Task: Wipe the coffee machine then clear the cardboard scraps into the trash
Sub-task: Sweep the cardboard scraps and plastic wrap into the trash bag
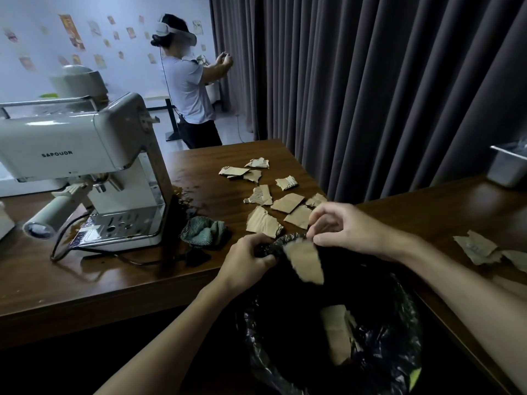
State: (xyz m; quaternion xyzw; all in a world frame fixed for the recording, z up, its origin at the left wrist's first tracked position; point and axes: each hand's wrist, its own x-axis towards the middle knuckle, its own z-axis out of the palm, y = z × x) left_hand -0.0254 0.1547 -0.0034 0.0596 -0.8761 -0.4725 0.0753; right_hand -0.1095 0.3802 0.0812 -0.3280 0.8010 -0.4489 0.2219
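Note:
A cream coffee machine [85, 155] stands on the dark wooden table [114, 277] at the left. A crumpled green cloth [204, 230] lies beside its base. Several torn cardboard scraps [286, 202] are scattered on the table's far right part. A trash bin lined with a black bag [379, 366] sits below the table edge, with a scrap [338, 334] inside. My left hand [249, 259] grips the bag's rim. My right hand [346, 228] pinches a cardboard scrap [306, 263] that hangs over the bin's mouth.
More scraps [482, 248] lie on a second wooden surface at the right, with a metal container [506, 165] behind. A power cord [122, 259] trails in front of the machine. Dark curtains hang behind. A person wearing a headset [191, 89] stands in the background.

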